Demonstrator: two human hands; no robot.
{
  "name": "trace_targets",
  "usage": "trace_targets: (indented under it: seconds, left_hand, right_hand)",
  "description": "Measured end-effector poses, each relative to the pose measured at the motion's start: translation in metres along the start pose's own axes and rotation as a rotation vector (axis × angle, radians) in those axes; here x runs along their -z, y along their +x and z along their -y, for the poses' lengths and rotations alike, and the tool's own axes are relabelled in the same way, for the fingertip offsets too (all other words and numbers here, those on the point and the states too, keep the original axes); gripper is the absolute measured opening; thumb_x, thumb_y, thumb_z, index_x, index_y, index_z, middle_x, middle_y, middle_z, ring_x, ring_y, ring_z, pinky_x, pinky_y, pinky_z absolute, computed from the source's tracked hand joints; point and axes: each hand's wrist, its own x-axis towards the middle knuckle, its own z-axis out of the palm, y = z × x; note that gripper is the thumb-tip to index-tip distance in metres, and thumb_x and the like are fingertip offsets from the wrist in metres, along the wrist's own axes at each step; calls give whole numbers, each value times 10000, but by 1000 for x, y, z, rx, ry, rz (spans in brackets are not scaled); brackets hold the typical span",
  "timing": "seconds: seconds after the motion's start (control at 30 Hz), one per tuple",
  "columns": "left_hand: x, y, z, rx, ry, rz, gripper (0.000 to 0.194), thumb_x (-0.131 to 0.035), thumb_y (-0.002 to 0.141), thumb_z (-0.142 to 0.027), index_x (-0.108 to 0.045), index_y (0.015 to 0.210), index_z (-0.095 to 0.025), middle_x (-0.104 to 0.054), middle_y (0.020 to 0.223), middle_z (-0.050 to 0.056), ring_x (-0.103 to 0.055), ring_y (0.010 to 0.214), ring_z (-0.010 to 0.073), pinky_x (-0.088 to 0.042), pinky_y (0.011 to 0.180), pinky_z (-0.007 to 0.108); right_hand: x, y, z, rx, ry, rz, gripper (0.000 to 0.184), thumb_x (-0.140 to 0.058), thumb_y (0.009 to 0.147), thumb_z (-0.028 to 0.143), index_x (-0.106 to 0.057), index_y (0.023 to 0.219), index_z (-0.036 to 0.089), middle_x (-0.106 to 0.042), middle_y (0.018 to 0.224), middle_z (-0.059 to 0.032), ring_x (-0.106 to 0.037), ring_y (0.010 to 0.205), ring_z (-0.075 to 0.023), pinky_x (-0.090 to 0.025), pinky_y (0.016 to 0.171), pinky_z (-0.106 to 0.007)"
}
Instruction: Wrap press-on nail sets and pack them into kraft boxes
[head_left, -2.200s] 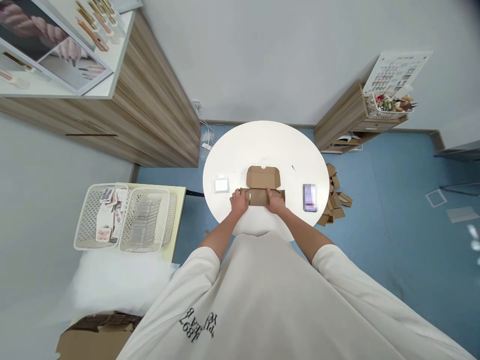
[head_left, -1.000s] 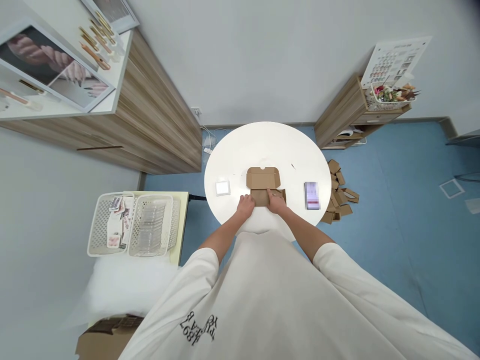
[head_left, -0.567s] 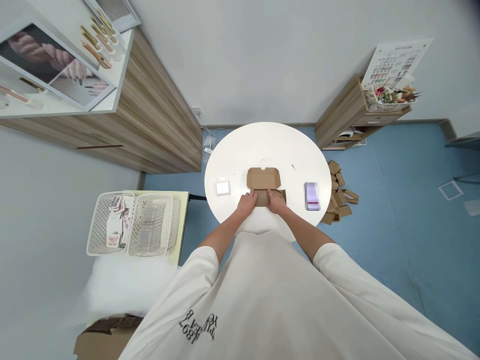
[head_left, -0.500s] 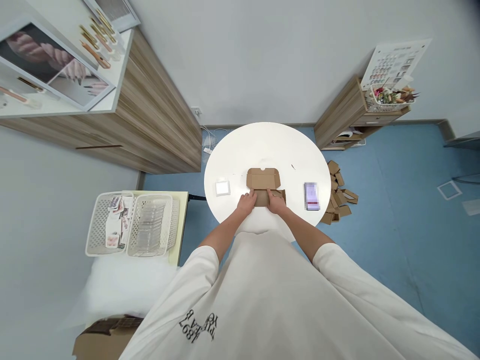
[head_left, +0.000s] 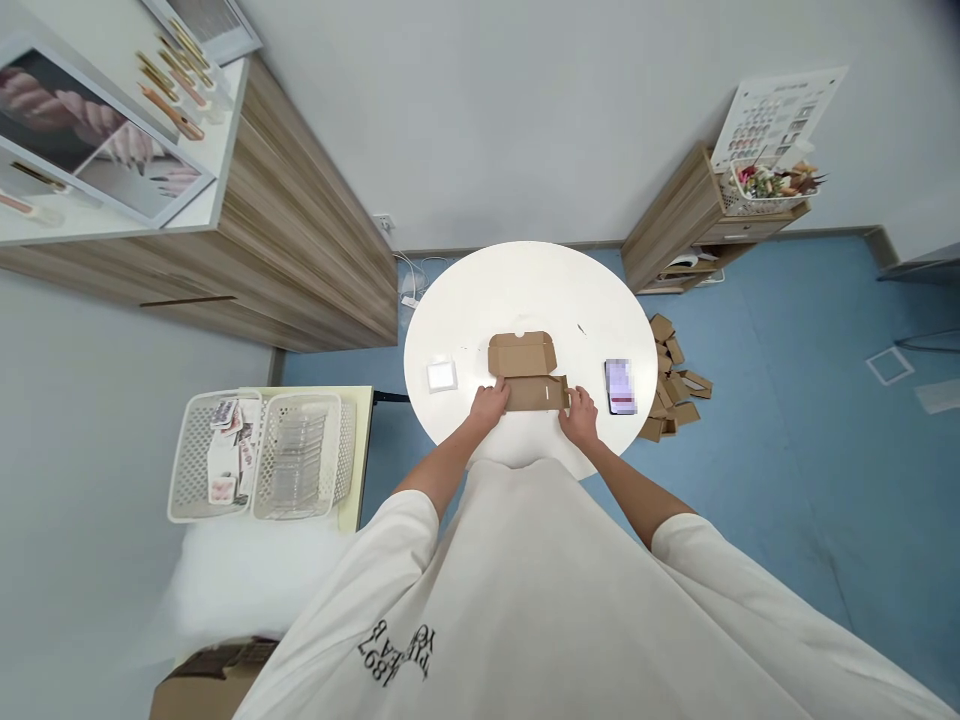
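A brown cardboard box (head_left: 522,357) lies unfolded on the white round table (head_left: 525,285), its notched lid panel spread away from me. The nearer part is a shallow section with a small white mark towards its right end. My left hand (head_left: 490,403) grips the left end of this section, fingers bent over its edge. At the opposite end, my right hand (head_left: 579,416) has its fingers closed on the small upright side flap. Fine finger detail is too small to make out.
On the table, a small white square item (head_left: 442,375) lies left and a phone (head_left: 620,386) right. Several folded cardboard boxes (head_left: 679,390) are piled on the floor at right. White baskets (head_left: 296,455) stand on a side table at left. A wooden cabinet (head_left: 315,200) borders the left.
My right hand has moved right, from the middle of the near section to its right end flap. My left hand stays at the left end. The view has shifted slightly.
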Motion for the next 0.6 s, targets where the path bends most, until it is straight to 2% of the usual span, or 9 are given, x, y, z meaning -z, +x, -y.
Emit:
trace_targets:
  seconds: [0.13,0.23,0.3,0.43,0.6]
  left_hand:
    - [2,-1,-1,7,-33,14,506,-720,856,-222,-475,1299,-210,-316,1576,165,-666,979,240,-439,870,374]
    - [4,-1,-2,9,-55,34,497,-718,855,-205,-477,1290,-209,-299,1580,170,-664,1004,247,-437,892,382]
    - [6,0,-3,12,-69,44,495,-719,854,-205,-478,1286,-213,-295,1580,170,-660,1028,253,-436,907,387]
    - [7,1,-3,18,-53,50,473,-716,855,-213,-487,1268,-212,-310,1572,160,-666,1017,250,-449,898,384]
    - [5,2,-3,19,-44,53,484,-713,860,-220,-477,1283,-217,-327,1558,161,-671,1011,244,-455,901,381]
  right_hand:
    - [1,12,-10,9,11,68,698,-504,879,220,-301,1547,236,-247,1605,-156,-398,1359,-337,-378,1069,-466]
    - [1,28,-4,-3,73,167,800,-534,876,230,-191,1598,261,-275,1595,-160,-469,1312,-324,-427,1030,-437]
    - [-1,37,2,-60,116,203,778,-561,872,256,-250,1585,266,-308,1575,-157,-493,1293,-320,-446,1015,-426]
    - [-4,44,10,-116,211,223,593,-568,876,267,-468,1460,228,-450,1462,-138,-539,1248,-282,-459,1004,-367]
    - [2,42,20,-62,243,177,518,-503,899,210,-490,1416,187,-517,1417,-123,-542,1229,-254,-454,997,-338]
